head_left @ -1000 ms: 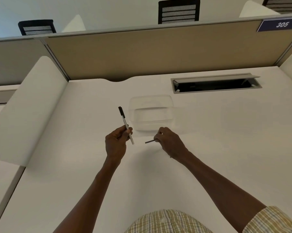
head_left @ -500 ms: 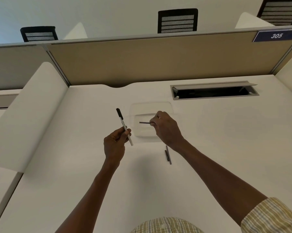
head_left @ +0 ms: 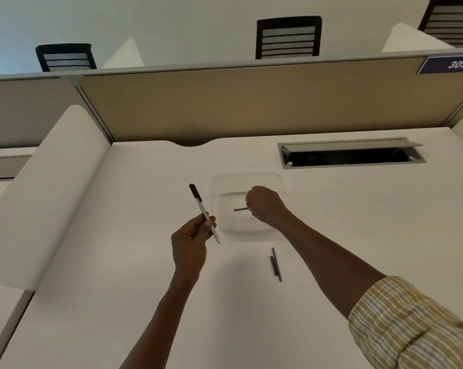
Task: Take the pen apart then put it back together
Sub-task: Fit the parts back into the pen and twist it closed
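My left hand (head_left: 191,239) grips a white pen barrel (head_left: 203,212) with a black cap, tilted up and to the left above the desk. My right hand (head_left: 263,206) reaches over a clear plastic tray (head_left: 273,182) and pinches a short dark pen part (head_left: 240,209) low inside it. Two thin dark rods (head_left: 276,264) lie side by side on the desk, nearer me than the tray and between my forearms.
The white desk (head_left: 358,222) ends at a tan partition (head_left: 251,102). An open cable hatch (head_left: 350,153) sits at the back right. A white side panel (head_left: 44,195) rises on the left. Black chairs (head_left: 289,37) stand beyond the partition.
My right hand has carried the short dark part from the desk in front of the tray to low inside the tray. That uncovered the two rods on the desk. My left hand barely moved.
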Action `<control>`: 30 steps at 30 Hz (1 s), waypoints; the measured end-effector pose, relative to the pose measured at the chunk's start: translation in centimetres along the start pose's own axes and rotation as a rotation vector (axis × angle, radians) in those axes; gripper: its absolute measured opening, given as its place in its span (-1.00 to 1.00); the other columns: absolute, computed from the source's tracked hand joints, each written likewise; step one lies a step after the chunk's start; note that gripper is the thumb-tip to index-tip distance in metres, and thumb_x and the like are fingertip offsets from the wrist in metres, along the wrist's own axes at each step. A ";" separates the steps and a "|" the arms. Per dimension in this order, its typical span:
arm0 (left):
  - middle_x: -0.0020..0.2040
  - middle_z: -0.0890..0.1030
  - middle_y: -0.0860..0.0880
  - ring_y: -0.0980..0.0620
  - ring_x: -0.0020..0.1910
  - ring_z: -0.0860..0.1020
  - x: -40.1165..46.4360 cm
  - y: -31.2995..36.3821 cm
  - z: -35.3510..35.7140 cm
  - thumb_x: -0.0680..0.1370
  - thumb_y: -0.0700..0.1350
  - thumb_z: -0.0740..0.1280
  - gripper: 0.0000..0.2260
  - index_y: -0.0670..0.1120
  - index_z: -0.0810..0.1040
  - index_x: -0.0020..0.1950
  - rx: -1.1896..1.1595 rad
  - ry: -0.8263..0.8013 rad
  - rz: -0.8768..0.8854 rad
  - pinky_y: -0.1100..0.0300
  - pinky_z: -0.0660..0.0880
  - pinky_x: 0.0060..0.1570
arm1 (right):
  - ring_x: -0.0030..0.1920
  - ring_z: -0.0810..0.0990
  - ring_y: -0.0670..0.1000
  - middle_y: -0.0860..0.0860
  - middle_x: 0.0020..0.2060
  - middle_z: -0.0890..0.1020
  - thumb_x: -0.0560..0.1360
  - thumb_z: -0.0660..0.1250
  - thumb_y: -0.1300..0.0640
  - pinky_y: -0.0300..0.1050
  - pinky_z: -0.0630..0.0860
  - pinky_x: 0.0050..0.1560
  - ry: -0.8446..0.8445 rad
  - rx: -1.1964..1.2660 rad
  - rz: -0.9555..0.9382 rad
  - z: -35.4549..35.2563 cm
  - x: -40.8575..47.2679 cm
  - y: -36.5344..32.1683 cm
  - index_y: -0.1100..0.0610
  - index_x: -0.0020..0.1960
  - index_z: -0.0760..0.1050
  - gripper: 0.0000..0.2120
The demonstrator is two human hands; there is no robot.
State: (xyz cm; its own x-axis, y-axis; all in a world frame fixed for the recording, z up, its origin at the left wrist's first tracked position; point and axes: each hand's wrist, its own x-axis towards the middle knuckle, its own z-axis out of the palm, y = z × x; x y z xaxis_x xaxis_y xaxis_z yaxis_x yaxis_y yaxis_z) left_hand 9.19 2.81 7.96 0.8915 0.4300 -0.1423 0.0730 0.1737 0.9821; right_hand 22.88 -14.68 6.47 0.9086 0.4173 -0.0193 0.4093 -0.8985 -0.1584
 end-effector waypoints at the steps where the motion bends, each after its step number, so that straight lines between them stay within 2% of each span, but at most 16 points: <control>1: -0.07 0.74 -0.07 -0.03 -0.01 0.70 0.0 -0.1 0.0 0.51 -0.20 0.44 -0.82 0.09 0.73 -0.09 -0.003 0.003 -0.002 0.14 0.62 0.01 | -0.04 0.60 0.13 0.09 -0.06 0.60 0.47 0.26 0.29 -0.06 0.54 -0.11 -0.026 -0.006 0.006 0.2 0.4 -0.1 0.14 -0.04 0.60 -0.83; 9: -0.09 0.74 -0.07 -0.05 -0.03 0.70 -0.3 -0.8 -0.6 0.52 -0.21 0.44 -0.85 0.04 0.73 -0.05 0.006 0.029 -0.021 0.06 0.62 0.04 | -0.06 0.62 0.19 0.14 -0.05 0.62 0.47 0.28 0.30 -0.08 0.45 -0.19 -0.117 -0.005 0.035 1.0 2.1 -0.4 0.18 -0.03 0.57 -0.86; 13: -0.09 0.74 -0.06 -0.03 -0.04 0.70 -0.5 -0.9 -0.6 0.52 -0.21 0.43 -0.83 0.07 0.73 -0.07 0.009 0.022 -0.027 0.06 0.62 0.05 | -0.12 0.60 0.16 0.14 -0.15 0.61 0.43 0.25 0.40 -0.09 0.40 -0.23 -0.111 0.037 0.061 0.5 2.1 -0.4 0.13 -0.18 0.51 -0.81; 15: -0.09 0.74 -0.07 -0.03 -0.03 0.70 -0.5 -0.9 -0.6 0.52 -0.21 0.43 -0.84 0.04 0.73 -0.04 0.007 0.017 -0.023 0.04 0.62 0.06 | -0.15 0.55 0.13 0.12 -0.20 0.56 0.43 0.22 0.41 -0.06 0.45 -0.19 -0.085 0.097 0.074 -0.1 2.0 -0.2 0.14 -0.21 0.47 -0.80; 17: -0.09 0.74 -0.08 -0.03 -0.03 0.70 -0.6 -0.8 -0.4 0.52 -0.21 0.44 -0.86 0.00 0.72 -0.01 0.001 0.010 -0.023 0.02 0.61 0.07 | -0.09 0.55 0.11 0.10 -0.14 0.56 0.47 0.22 0.36 -0.04 0.50 -0.12 -0.028 0.088 0.052 -0.6 1.7 0.1 0.18 -0.14 0.55 -0.84; 22: -0.08 0.74 -0.07 -0.02 -0.02 0.70 -1.1 -0.6 0.0 0.53 -0.20 0.43 -0.87 -0.01 0.72 0.00 -0.008 -0.012 -0.010 0.04 0.61 0.08 | -0.07 0.53 0.05 0.06 -0.16 0.55 0.50 0.23 0.29 -0.17 0.30 -0.25 0.131 0.152 0.068 -1.8 0.2 0.5 0.17 -0.14 0.59 -0.83; 26: -0.08 0.74 -0.08 -0.04 0.00 0.70 -1.8 -0.3 0.3 0.52 -0.21 0.43 -0.87 -0.04 0.71 0.02 -0.041 -0.027 -0.003 0.07 0.62 0.06 | -0.07 0.52 0.08 0.07 -0.17 0.56 0.54 0.25 0.20 -0.10 0.43 -0.26 0.243 0.194 0.024 -2.9 -2.1 0.6 0.16 -0.12 0.62 -0.82; 30: -0.08 0.74 -0.10 -0.05 -0.01 0.69 -2.5 -0.1 0.4 0.52 -0.22 0.43 -0.88 -0.08 0.71 0.03 -0.045 -0.048 0.010 0.08 0.62 0.05 | -0.10 0.52 0.08 0.06 -0.19 0.57 0.55 0.24 0.19 0.01 0.53 -0.22 0.310 0.244 0.018 -3.3 -4.5 0.7 0.14 -0.13 0.61 -0.82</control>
State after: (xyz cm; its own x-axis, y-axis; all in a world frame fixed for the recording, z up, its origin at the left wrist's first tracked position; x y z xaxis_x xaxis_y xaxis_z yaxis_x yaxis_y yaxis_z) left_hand 7.14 1.31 8.28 0.9127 0.3889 -0.1254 0.0447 0.2101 0.9767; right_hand 19.39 -17.63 9.67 0.9127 0.3077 0.2688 0.3954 -0.8311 -0.3911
